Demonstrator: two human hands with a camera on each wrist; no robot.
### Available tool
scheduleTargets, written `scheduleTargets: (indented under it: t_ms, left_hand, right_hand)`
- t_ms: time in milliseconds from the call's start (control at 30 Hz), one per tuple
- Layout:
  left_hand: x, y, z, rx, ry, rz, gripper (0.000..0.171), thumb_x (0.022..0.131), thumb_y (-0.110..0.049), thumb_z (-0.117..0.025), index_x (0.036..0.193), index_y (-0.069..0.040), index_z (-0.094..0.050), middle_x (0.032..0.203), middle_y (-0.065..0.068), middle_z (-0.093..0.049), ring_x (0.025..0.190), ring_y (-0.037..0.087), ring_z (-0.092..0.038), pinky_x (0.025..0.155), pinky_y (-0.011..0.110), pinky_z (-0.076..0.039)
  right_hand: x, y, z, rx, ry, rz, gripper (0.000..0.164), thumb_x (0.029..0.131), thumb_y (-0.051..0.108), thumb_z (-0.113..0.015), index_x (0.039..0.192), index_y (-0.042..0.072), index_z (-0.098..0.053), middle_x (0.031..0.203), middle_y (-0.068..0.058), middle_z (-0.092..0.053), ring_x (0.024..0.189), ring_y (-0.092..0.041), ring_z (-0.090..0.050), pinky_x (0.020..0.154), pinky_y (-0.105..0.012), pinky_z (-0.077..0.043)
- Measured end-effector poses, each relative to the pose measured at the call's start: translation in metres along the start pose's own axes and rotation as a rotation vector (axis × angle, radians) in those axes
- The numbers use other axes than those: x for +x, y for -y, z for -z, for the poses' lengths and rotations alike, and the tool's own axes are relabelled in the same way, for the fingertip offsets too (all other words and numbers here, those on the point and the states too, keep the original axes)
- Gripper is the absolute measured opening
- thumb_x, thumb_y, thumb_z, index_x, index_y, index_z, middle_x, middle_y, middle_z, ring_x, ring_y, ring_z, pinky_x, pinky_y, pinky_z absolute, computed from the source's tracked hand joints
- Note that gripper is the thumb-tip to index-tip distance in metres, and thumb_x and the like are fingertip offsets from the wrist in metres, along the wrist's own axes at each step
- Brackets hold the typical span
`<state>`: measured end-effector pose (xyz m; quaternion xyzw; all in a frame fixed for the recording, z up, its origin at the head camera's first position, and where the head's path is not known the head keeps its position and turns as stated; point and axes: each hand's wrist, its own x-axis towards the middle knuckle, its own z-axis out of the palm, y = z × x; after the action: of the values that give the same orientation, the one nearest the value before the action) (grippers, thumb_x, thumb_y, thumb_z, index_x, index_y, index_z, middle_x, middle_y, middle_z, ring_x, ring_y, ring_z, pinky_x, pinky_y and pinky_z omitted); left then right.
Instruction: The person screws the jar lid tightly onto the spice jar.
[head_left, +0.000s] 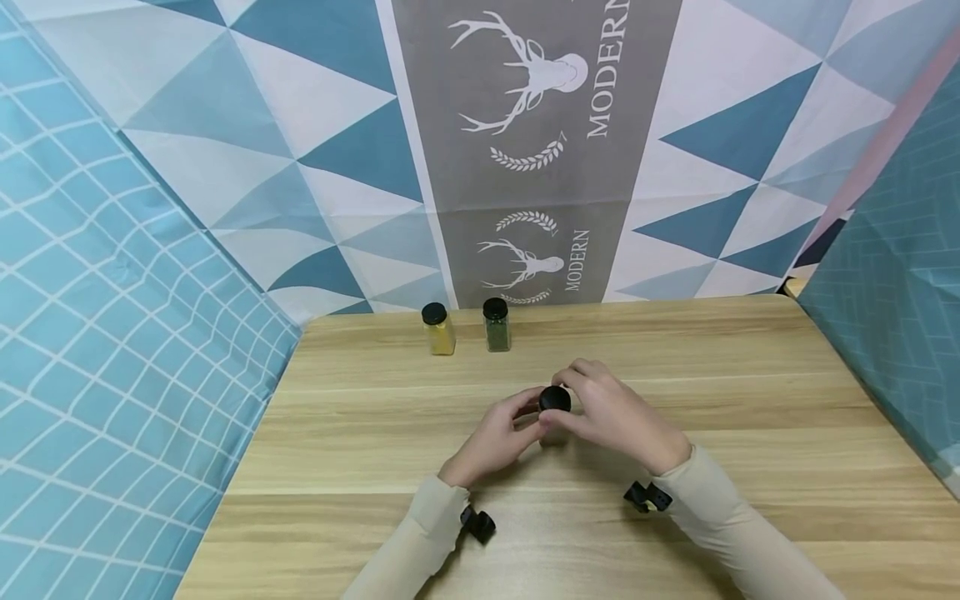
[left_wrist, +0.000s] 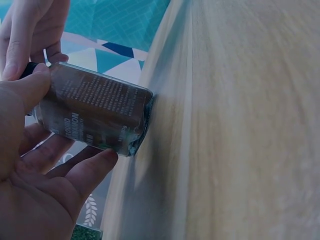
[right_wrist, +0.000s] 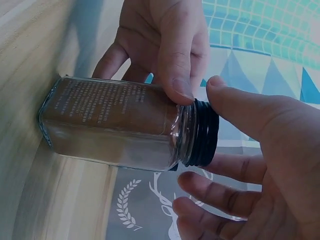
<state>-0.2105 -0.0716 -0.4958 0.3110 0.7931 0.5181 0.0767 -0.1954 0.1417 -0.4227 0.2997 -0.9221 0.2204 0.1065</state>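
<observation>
A clear glass spice jar [right_wrist: 115, 125] of brown powder, with pale print on its label, stands roughly upright at the middle of the table. Whether its base touches the wood or hovers just over it, I cannot tell. My left hand [head_left: 495, 437] holds the jar's body, thumb near the neck and fingers along the far side. On the black screw lid [head_left: 555, 398], my right hand [head_left: 615, 417] has its thumb on one side and fingers on the other. The lid sits on the jar's neck in the right wrist view.
Toward the back edge of the wooden table [head_left: 337, 433] stand a jar of yellow powder [head_left: 441, 337] and a jar of green flakes [head_left: 497, 333], both black-lidded. Patterned cloths hang behind and at both sides. Each sleeve carries a small black wrist camera [head_left: 478, 525].
</observation>
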Motion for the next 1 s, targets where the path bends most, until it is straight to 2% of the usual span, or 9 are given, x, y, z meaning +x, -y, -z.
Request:
scheduleTargets:
  t_ms: [200,333,500,667,1000]
  left_hand:
    - [-0.002,-0.002,0.004,0.007,0.015,0.040,0.050,0.105,-0.033,-0.061,0.152,-0.019,-0.050,0.151,0.003,-0.056,0.135,0.021,-0.058,0.113,0.032,-0.050]
    - [-0.002,-0.004,0.005,0.012,0.028,0.050,0.050,0.105,-0.031,-0.062,0.152,-0.020,-0.050,0.149,0.002,-0.057,0.134,0.020,-0.059,0.112,0.029,-0.051]
    - [0.001,-0.005,0.005,0.023,0.045,0.038,0.050,0.105,-0.029,-0.063,0.152,-0.019,-0.050,0.147,0.004,-0.060,0.133,0.021,-0.060,0.110,0.030,-0.052]
    - [0.001,-0.006,0.006,0.027,0.046,0.041,0.050,0.105,-0.031,-0.061,0.152,-0.017,-0.050,0.147,0.004,-0.060,0.133,0.022,-0.060,0.110,0.029,-0.053]
    - [0.000,-0.009,0.003,0.011,0.049,0.046,0.052,0.105,-0.030,-0.061,0.152,-0.013,-0.049,0.147,0.007,-0.059,0.135,0.023,-0.058,0.113,0.035,-0.051]
  right_hand:
    - [0.001,-0.003,0.006,0.077,0.059,0.084,0.049,0.093,0.036,-0.079,0.126,0.002,-0.068,0.122,-0.012,-0.068,0.115,-0.027,-0.066,0.099,-0.041,-0.060]
    - [0.001,-0.005,0.009,0.093,0.111,0.115,0.046,0.095,0.032,-0.077,0.128,0.003,-0.067,0.128,-0.013,-0.067,0.120,-0.027,-0.065,0.102,-0.041,-0.059]
    - [0.000,-0.007,0.009,0.089,0.147,0.131,0.043,0.096,0.031,-0.075,0.129,0.004,-0.067,0.128,-0.011,-0.066,0.118,-0.023,-0.065,0.100,-0.036,-0.060]
    - [0.002,-0.006,0.009,0.067,0.160,0.163,0.042,0.098,0.029,-0.072,0.131,0.004,-0.066,0.131,-0.012,-0.064,0.121,-0.024,-0.063,0.102,-0.036,-0.059]
    - [0.005,-0.004,0.012,0.071,0.169,0.225,0.032,0.095,0.013,-0.072,0.125,0.003,-0.069,0.125,-0.010,-0.067,0.114,-0.023,-0.065,0.097,-0.037,-0.061]
